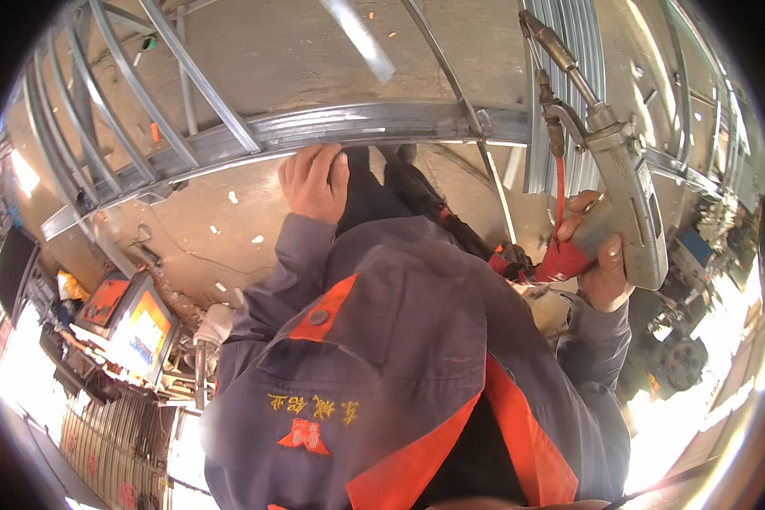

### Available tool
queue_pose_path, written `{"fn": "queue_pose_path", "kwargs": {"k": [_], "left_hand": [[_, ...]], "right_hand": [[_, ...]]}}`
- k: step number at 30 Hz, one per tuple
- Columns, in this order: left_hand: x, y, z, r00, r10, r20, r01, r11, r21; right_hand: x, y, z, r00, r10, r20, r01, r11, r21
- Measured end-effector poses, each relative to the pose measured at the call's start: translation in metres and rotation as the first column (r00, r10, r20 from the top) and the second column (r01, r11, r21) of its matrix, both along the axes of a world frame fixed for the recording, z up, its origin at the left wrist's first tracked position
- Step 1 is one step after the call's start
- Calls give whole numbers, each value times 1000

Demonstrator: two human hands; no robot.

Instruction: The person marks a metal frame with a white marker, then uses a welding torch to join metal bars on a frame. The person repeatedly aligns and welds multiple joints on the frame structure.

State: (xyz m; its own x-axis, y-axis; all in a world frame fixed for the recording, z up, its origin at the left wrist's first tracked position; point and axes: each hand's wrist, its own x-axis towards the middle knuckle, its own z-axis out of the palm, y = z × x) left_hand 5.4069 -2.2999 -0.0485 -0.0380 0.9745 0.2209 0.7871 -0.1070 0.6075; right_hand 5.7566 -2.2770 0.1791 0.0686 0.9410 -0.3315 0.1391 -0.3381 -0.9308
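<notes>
My left hand (314, 180) is closed at the near edge of a long silvery metal rail (357, 123), its fingers curled and the tips partly hidden. To the right, my right hand (602, 270) grips a grey metal hand tool (627, 174) by its red-wrapped handle (563, 260). The tool has a long barrel (561, 53) pointing up and away, a jointed side arm and a red cable or hose. Its exact kind I cannot make out. The barrel lies above a ribbed metal sheet or bundle of profiles (574, 59), apparently apart from the rail.
Several thin metal bars (200, 76) cross the rail at the left. A slim bar (450, 76) crosses it near the middle. At lower left stands a machine with a lit screen (140, 336). Dark machinery (680, 361) is at the right. Scraps (233, 197) dot the floor.
</notes>
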Motion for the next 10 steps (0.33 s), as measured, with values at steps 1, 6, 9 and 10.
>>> {"fn": "queue_pose_path", "kwargs": {"k": [1, 6, 9, 10], "left_hand": [[2, -10, 2, 1000, 9, 0, -9, 1000, -28], [31, -51, 0, 969, 140, 202, -79, 956, -281], [55, -69, 0, 897, 346, 274, -198, 871, -450], [57, -71, 0, 880, 396, 261, -231, 838, -494]], "right_hand": [[7, -6, -6, 1000, 8, 1, -8, 1000, 15], [37, -24, -28, 999, 30, -24, -30, 1000, -5], [50, -27, -41, 997, 74, 1, -73, 996, -49], [51, -27, -46, 997, 78, -11, -78, 996, -48]]}}
